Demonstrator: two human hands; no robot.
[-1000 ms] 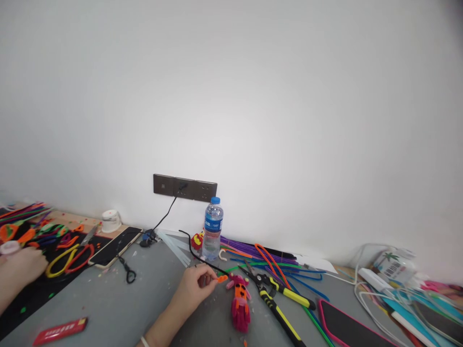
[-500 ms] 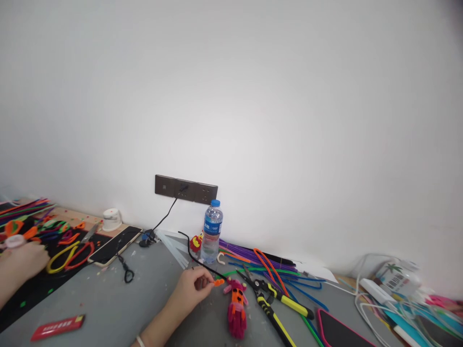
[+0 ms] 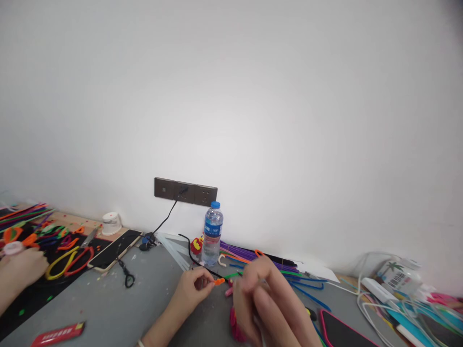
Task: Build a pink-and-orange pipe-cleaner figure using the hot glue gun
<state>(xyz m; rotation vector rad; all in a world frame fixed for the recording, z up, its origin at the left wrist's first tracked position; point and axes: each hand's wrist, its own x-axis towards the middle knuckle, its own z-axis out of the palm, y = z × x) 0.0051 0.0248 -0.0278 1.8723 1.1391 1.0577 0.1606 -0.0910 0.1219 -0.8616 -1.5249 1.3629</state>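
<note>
Pinched between the thumb and fingertips of my left hand (image 3: 195, 288) is a small orange piece (image 3: 219, 281), its end sticking out to the right. A black fuzzy stem (image 3: 190, 249) curves behind that hand. My right hand (image 3: 273, 301) is closed, fingers curled, close beside the orange piece and in front of a pink fuzzy figure. What its fingertips hold is hidden. Only a magenta edge of the figure (image 3: 235, 326) shows to the left of my right hand, which also covers most of the yellow-and-black pliers.
A water bottle (image 3: 212, 236) stands behind my hands, near purple stems (image 3: 246, 251). A pink-edged phone (image 3: 343, 330) and white cables lie right. Another person's hand (image 3: 23, 267), scissors (image 3: 70, 262), a phone (image 3: 115, 249) and a red packet (image 3: 59, 335) are left.
My right hand has come into view and now covers most of the pink figure and the pliers. My left hand stays nearly in place with the orange piece.
</note>
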